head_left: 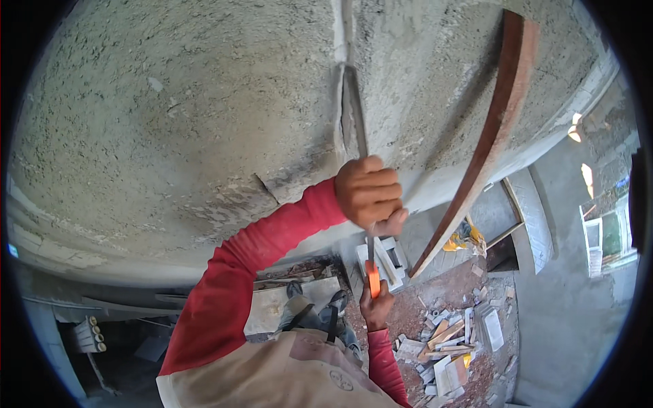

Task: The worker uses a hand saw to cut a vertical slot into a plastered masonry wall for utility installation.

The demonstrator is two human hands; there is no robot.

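Note:
A long, narrow metal-bladed tool runs upward along the rough grey wall [204,102], its dark blade [356,112] lying at a crack-like vertical groove [343,109] in the plaster. My left hand [371,192], in a red sleeve, is closed round the middle of the blade. Lower down, my right hand [376,306] grips the tool's orange handle [373,277]. Seen nearly edge-on, the blade does not show exactly what kind of tool it is. Both hands are in front of my body, close to the wall.
A long reddish wooden plank [486,146] leans against the wall to the right. Below lies a heap of broken tile and wood scraps [445,347]. A whitish frame-like block [382,262] and a yellow bag [466,236] sit near the wall's foot. My feet [294,289] are on a pale board.

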